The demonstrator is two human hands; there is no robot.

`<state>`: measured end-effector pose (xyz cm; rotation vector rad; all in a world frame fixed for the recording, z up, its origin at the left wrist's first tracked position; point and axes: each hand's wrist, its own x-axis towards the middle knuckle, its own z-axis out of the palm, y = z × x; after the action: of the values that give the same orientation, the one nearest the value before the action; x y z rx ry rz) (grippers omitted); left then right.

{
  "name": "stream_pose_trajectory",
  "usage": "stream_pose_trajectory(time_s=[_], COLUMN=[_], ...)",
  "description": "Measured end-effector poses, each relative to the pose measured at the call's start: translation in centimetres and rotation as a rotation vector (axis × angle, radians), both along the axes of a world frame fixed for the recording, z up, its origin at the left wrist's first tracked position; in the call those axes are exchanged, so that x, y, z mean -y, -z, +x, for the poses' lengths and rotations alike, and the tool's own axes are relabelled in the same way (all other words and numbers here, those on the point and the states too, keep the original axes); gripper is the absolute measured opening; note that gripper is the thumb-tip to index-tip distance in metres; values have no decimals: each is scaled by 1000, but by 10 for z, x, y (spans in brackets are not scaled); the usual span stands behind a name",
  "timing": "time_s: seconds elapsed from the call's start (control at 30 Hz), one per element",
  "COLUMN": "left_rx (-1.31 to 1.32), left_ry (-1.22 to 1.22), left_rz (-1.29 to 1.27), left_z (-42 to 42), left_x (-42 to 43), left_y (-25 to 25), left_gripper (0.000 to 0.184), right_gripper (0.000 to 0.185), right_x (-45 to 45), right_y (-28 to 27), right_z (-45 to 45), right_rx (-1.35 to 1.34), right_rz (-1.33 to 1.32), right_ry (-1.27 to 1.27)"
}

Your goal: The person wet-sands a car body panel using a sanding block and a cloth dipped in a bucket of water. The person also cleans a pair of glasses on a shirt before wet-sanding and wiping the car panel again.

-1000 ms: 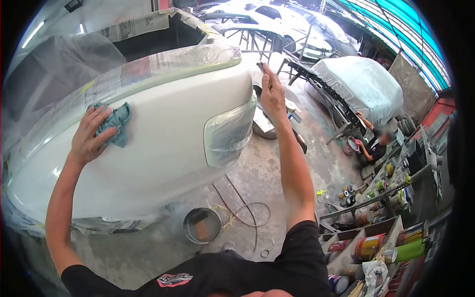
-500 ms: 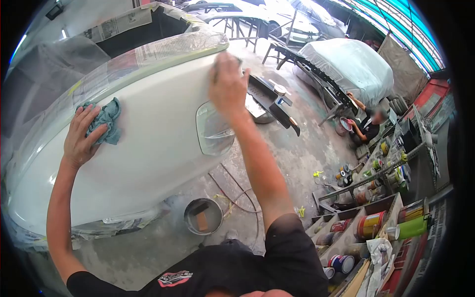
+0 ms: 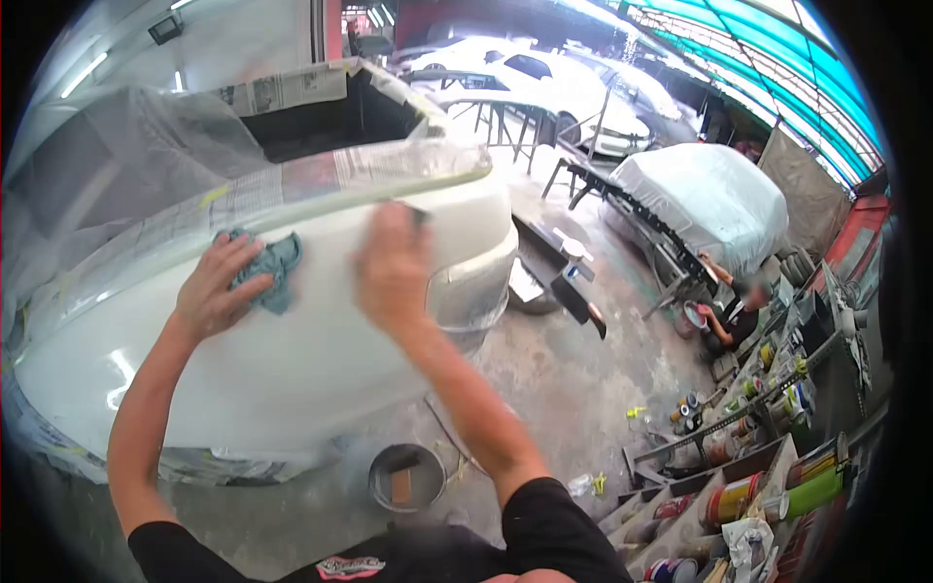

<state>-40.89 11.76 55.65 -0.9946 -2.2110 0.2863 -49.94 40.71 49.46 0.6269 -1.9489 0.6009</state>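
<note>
A white car body panel (image 3: 292, 360) fills the left, with plastic film and newspaper (image 3: 321, 175) taped along its upper edge and clear film over the lamp area (image 3: 471, 291). My left hand (image 3: 216, 287) holds a crumpled blue-green cloth (image 3: 275, 272) against the panel. To its right, my right hand (image 3: 392, 267) is on the panel below the taped edge, blurred by motion. A small dark pad (image 3: 418, 216) shows at its fingertips, and the fingers are closed round it.
A bucket (image 3: 407, 478) with a brown block stands on the floor below the panel. Black trim parts (image 3: 559, 282) lie beyond the panel's right end. A person (image 3: 739, 316) crouches at the right by a covered car part (image 3: 705, 204). Shelves of paint cans (image 3: 734, 500) are at lower right.
My right hand has moved left along the panel from its right end, with the dark pad. My left hand and the cloth remain at nearly the same place on the panel while the view has shifted.
</note>
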Motion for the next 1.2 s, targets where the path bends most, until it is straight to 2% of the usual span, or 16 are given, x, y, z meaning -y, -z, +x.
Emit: stream_pose_trajectory(time_s=[0.1,0.17,0.23,0.33,0.4,0.5,0.53,0.63,0.7,0.83,0.93,1.0,1.07,1.1,1.17,1.2], left_rx=[-49,-45,-28,-38,-48,-49,-43,-57,-47,-50,-55,-57,-48,-44,-57,-52], left_ry=[-2,12,18,-13,-16,-13,-16,2,-25,-13,-10,-4,-13,-17,-24,-26], left_rz=[17,15,22,34,22,16,19,24,17,10,9,14,20,15,20,21], left_z=[1,1,1,3,4,4,4,3,6,3,1,0,3,3,1,2], left_x=[-4,-4,-1,-5,-7,-9,-7,-5,-5,-6,-3,-2,-3,-4,-6,-7], left_y=[1,2,3,2,0,0,1,1,2,0,3,2,5,4,2,2], left_gripper=[61,61,56,62,62,62,62,61,61,61,59,60,60,61,62,61], right_gripper=[60,56,56,58,59,56,54,55,59,65,64,67,58,59,63,66], right_x=[21,-41,-92,-49,-1,-10,-37,-122,-90,21,-30,-87,-108,-92,-34,6], right_y=[0,-6,-19,-16,-12,-9,-8,-16,-1,19,19,13,2,8,23,39], right_z=[16,-12,-29,-21,6,1,-14,-45,-47,23,-14,-48,-62,-64,-42,-19], right_rx=[2,15,133,7,5,-98,-119,192,93,-1,-45,-24,174,190,54,41], right_rz=[132,224,71,102,77,223,228,9,-89,17,231,-67,-304,-358,-447,-361], right_ry=[-201,-16,91,-1,-184,-279,-192,34,77,-258,-98,-28,54,168,134,39])
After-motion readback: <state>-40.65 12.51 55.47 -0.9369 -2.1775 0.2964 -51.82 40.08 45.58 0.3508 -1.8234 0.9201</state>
